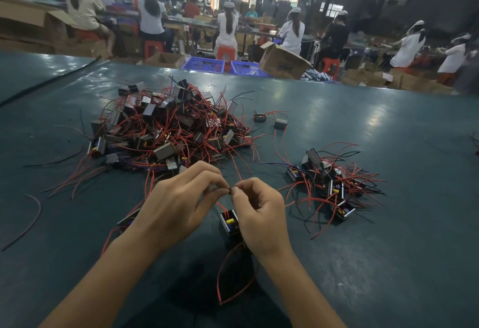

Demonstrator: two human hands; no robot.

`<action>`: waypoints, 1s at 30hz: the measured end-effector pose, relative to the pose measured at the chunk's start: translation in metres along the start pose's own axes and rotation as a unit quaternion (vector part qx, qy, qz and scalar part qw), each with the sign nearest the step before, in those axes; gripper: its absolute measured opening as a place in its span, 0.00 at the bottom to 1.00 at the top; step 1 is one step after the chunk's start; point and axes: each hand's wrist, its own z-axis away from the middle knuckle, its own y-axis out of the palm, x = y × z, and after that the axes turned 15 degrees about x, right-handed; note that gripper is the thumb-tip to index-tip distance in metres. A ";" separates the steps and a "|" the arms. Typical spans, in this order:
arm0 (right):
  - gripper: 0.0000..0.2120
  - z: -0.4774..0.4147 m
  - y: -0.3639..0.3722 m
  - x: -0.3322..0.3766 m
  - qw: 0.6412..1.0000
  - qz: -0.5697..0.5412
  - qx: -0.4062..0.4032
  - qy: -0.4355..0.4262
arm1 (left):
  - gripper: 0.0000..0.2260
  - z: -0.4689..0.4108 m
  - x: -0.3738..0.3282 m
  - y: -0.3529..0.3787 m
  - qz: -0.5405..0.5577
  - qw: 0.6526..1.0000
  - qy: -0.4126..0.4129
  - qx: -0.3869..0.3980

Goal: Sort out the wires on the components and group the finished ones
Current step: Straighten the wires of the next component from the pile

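Head view: component (229, 224) (black casing, yellow part inside) lies low between the wrists, its right side hidden by the right grip (259, 213). A red wire (220, 205) rises from it. Left grip (178, 203) and right grip meet fingertip to fingertip above it, both pinching a wire end. The left wrist partly covers a second unit (128, 220). Unsorted heap (168, 130) lies just beyond the hands and a smaller group (329, 182) to the right, apart from it, on the teal surface (388, 250). Two stray units (260, 117) lie between them. Blue crates (203, 64) and a cardboard box (282, 61) stand past the far edge.
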 end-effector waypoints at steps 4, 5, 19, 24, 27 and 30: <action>0.08 0.002 0.003 0.001 0.999 0.041 -0.002 -0.021 | 0.08 -0.002 0.004 0.004 0.117 0.991 -0.061 0.029; 0.08 0.002 0.003 0.001 0.999 0.049 -0.002 -0.025 | 0.04 -0.002 0.005 0.005 0.147 0.985 -0.087 0.032; 0.06 0.003 0.004 -0.003 0.996 0.076 0.000 -0.039 | 0.09 -0.002 0.006 0.005 0.231 0.961 -0.148 0.041; 0.08 0.001 0.001 -0.002 0.996 0.076 -0.017 -0.047 | 0.11 -0.003 0.003 0.006 0.251 0.955 -0.155 0.040; 0.08 0.001 0.002 0.000 0.996 0.066 0.003 -0.053 | 0.13 -0.005 -0.001 0.005 0.261 0.951 -0.168 0.011; 0.06 0.002 0.002 0.000 0.997 0.058 0.018 -0.047 | 0.12 -0.006 0.002 0.003 0.274 0.944 -0.181 0.008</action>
